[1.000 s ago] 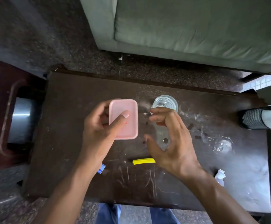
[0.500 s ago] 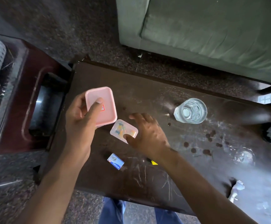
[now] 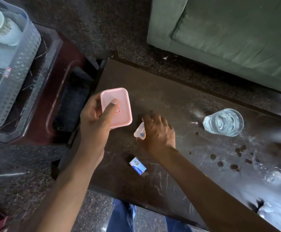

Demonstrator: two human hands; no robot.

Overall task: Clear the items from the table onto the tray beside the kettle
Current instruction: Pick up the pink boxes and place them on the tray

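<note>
My left hand [image 3: 96, 121] holds a pink rectangular lid [image 3: 119, 106] above the left end of the dark wooden table [image 3: 169, 101], thumb pressed on its top. My right hand [image 3: 156, 133] is closed on a small clear plastic container [image 3: 139, 132], tipping it up off the table just right of the lid. A small blue and white box [image 3: 137, 165] lies on the table near the front edge, below my right hand. A clear drinking glass [image 3: 223, 122] stands upright to the right.
A translucent plastic basket [image 3: 19, 67] with white cups sits on a reddish side table [image 3: 56, 91] at the left. A green sofa [image 3: 228, 30] runs behind the table. Dark spots, a crumpled wrapper [image 3: 267, 209] and another glass item [image 3: 274, 177] lie at the right end.
The view has swung left. My right hand has closed on the small clear container and tilted it up from lying flat. My left hand still holds the pink lid.
</note>
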